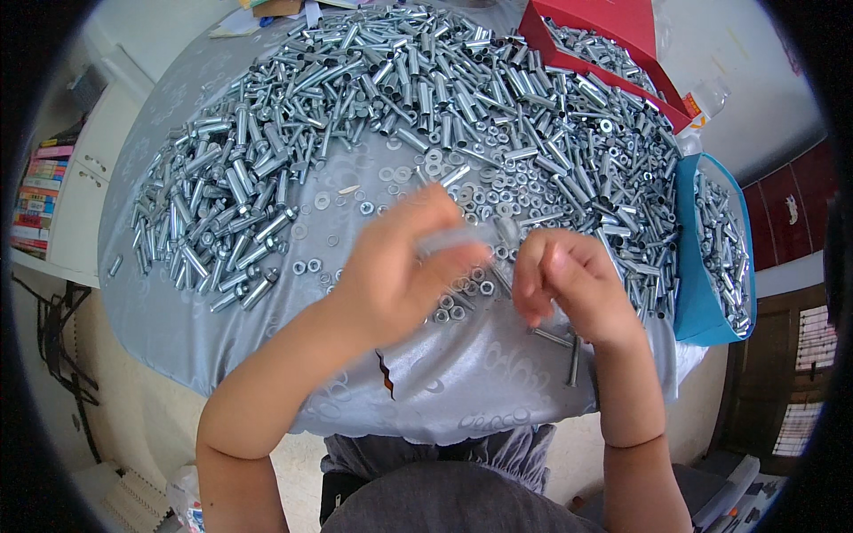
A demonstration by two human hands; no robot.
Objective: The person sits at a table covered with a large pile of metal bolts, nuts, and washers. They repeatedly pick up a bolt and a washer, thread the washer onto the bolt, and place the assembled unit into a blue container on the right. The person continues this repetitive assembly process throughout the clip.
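Over the middle of the table, my left hand (391,271) is closed, with a motion-blurred metal sleeve (449,238) between thumb and fingers. Just to its right, my right hand (577,280) has its fingers curled in; whatever they may hold is too hidden and smeared to name. Beneath and between the hands lie loose hex nuts (451,308) and flat washers (402,174). Two long bolts lie by my right wrist, one of them pointing toward me (573,362). A big heap of metal sleeves and bolts (426,80) curves around the far side.
A grey patterned cloth (498,382) covers the table, with a dark-edged tear (386,375) near the front. At the far right stands a red box (613,75) of metal parts, and nearer a blue box (689,258) of them. Assembled sleeve anchors (258,289) lie at the left.
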